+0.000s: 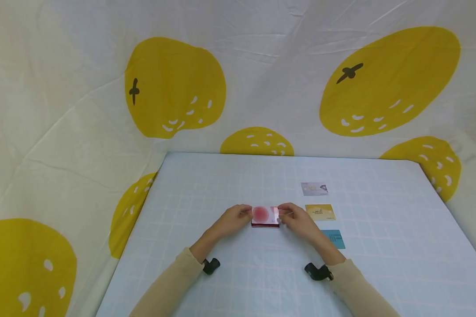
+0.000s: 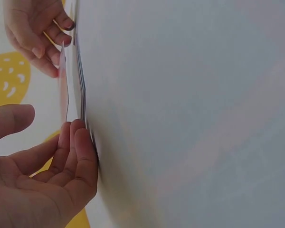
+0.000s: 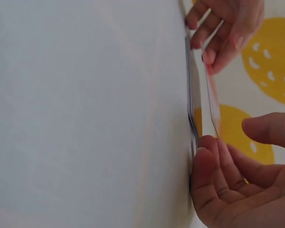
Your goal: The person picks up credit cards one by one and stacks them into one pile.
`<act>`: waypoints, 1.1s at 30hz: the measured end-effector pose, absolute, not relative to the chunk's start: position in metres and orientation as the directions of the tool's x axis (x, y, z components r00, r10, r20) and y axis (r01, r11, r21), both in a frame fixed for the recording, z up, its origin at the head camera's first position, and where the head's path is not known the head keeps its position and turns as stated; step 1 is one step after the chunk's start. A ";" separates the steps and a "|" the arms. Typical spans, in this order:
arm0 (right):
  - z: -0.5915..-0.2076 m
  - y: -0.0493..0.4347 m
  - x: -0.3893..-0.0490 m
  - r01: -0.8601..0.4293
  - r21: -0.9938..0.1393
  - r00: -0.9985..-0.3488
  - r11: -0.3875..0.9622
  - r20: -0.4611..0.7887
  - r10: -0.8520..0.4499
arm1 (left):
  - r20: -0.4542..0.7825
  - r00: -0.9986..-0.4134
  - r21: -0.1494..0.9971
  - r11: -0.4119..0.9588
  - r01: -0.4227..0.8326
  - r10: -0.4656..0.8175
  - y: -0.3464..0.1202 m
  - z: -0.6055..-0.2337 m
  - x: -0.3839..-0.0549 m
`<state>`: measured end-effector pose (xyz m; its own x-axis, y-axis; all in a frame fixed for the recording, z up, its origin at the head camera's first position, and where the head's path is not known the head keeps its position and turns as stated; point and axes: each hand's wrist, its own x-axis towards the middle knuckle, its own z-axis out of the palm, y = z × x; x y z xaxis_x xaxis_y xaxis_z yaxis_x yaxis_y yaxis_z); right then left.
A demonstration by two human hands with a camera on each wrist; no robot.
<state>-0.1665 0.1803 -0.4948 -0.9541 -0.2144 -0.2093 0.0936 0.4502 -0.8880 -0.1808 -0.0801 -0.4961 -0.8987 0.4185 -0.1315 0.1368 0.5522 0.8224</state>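
Both hands meet at a small stack of cards close over the table, a white card with a pink round print (image 1: 260, 215) on top. My left hand (image 1: 235, 219) holds its left end with the fingertips, and my right hand (image 1: 299, 221) holds the right end. In both wrist views the thumbs stand apart from the fingers. The top card (image 2: 63, 90) tilts away from the thin, dark-edged layers (image 3: 189, 85) below it. A dark red edge shows along the stack's near side in the head view.
Right of the hands, three cards lie in a column: a silver card (image 1: 314, 189), a gold card (image 1: 320, 212) and a teal card (image 1: 335, 239), partly behind the right wrist. A pale checked cloth covers the table (image 1: 384, 207). Behind hangs a white curtain (image 1: 269, 88) with yellow fruit prints.
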 end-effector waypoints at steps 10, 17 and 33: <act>-0.501 0.180 -0.167 0.069 -0.866 -0.953 0.495 -0.205 -0.225 | -0.168 -0.895 0.817 0.567 0.109 0.414 -0.079 -0.497 -0.179; -0.501 0.180 -0.166 0.081 -0.855 -0.951 0.512 -0.221 -0.217 | -0.199 -0.890 0.806 0.585 0.090 0.411 -0.078 -0.496 -0.178; -0.500 0.177 -0.167 0.065 -0.844 -0.950 0.533 -0.216 -0.226 | -0.220 -0.898 0.782 0.619 0.070 0.380 -0.075 -0.493 -0.177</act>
<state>-0.1672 0.1775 -0.5003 -0.9501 -0.2255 -0.2156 0.0651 0.5327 -0.8438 -0.1767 -0.0754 -0.4933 -0.8982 0.3805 -0.2201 0.0704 0.6188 0.7824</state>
